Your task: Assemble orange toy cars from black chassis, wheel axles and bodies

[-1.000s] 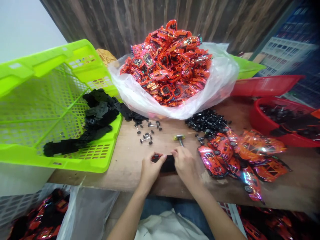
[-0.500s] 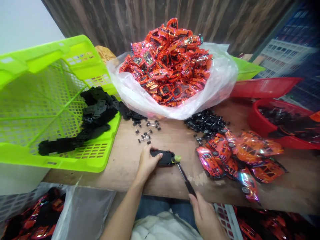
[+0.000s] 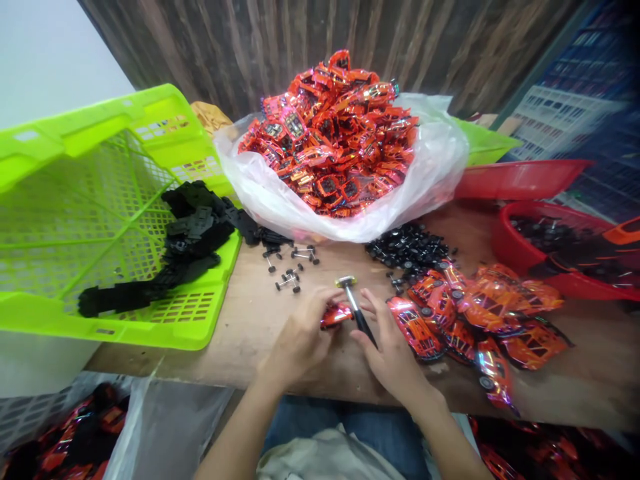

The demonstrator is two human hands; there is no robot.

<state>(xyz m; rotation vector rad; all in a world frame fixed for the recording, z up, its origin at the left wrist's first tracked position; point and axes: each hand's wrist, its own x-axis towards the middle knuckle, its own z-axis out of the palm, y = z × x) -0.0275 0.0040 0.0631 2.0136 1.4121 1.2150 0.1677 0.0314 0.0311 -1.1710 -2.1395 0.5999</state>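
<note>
My left hand (image 3: 300, 337) is closed round a shiny orange toy car (image 3: 336, 315) just above the table in front of me; its fingers cover part of the car. In my right hand (image 3: 393, 350) is a small hammer (image 3: 361, 320) with a black grip, a metal shaft and a yellowish head, which points up and away from me. The hammer lies between the two hands, beside the car. Several wheel axles (image 3: 289, 280) lie loose beyond my left hand. Orange car bodies (image 3: 417, 328) rest in a pile to the right of my right hand.
A white bag (image 3: 345, 230) heaped with orange car shells (image 3: 340, 147) stands at the back. At left a green crate (image 3: 193, 337) on its side holds black chassis parts (image 3: 193, 223). Black wheel axles (image 3: 410, 247) are piled near a red basin (image 3: 505, 233) at right.
The car, black underside up before, now shows its orange body. The hammer has left the car's end and tilted upright, and my right hand has moved forward, closer to my left.
</note>
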